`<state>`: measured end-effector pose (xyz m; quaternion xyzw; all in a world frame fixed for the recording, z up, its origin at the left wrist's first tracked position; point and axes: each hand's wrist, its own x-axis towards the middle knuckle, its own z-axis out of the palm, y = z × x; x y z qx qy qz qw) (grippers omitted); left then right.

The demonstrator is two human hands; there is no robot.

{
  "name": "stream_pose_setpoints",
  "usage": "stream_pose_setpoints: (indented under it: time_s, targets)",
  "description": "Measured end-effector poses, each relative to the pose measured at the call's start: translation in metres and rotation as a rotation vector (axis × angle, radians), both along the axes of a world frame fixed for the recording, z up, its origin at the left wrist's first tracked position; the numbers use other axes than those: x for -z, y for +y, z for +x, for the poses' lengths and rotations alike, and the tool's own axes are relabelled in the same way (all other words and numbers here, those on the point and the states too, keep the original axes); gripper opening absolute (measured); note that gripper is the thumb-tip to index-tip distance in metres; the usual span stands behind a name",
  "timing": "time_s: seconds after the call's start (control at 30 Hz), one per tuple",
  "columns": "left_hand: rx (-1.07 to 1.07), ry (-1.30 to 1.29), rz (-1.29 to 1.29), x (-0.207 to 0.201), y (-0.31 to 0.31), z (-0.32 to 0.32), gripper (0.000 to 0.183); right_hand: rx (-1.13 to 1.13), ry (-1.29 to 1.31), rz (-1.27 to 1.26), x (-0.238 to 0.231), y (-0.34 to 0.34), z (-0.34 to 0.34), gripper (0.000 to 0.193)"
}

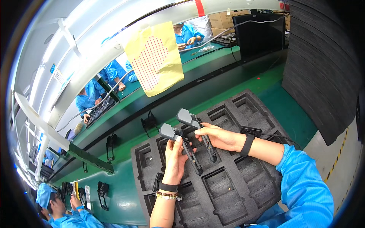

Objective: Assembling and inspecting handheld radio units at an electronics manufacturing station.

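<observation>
Grey-headed slim black device (186,146), centre frame, gripped in left hand (174,159); matching grey-headed black device (206,143) just right, pinched in right hand (219,138): could knock together, being close. Thin black cable (281,136), right of centre, might snag if arm swings.

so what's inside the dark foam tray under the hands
A small pale bit lies in one pocket of the foam tray; elsewhere mostly bare foam shows. The left hand, right hand and two dark devices cover parts of other pockets, so anything beneath can't be seen.
</observation>
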<state>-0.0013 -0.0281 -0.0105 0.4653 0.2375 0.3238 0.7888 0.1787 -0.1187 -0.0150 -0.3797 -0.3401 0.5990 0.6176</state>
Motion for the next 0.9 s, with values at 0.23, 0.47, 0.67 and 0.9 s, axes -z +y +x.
stream_pose_setpoints:
  time_s: [0.23,0.47,0.67,0.9]
  targets:
    - [-0.002,0.015,0.002,-0.002,-0.002,0.000,0.036,-0.004,0.052,-0.010,0.004,0.002,0.005,0.033]
    - [-0.167,-0.005,0.048,0.001,0.007,-0.004,0.050,-0.068,0.189,0.018,0.002,0.008,0.013,0.057]
    - [-0.304,-0.137,0.047,-0.002,0.008,-0.001,0.043,0.069,0.111,0.154,0.002,0.012,0.026,0.048]
    - [-0.182,-0.182,0.021,0.017,0.023,-0.005,0.014,0.102,0.118,0.112,-0.001,0.010,0.029,0.047]
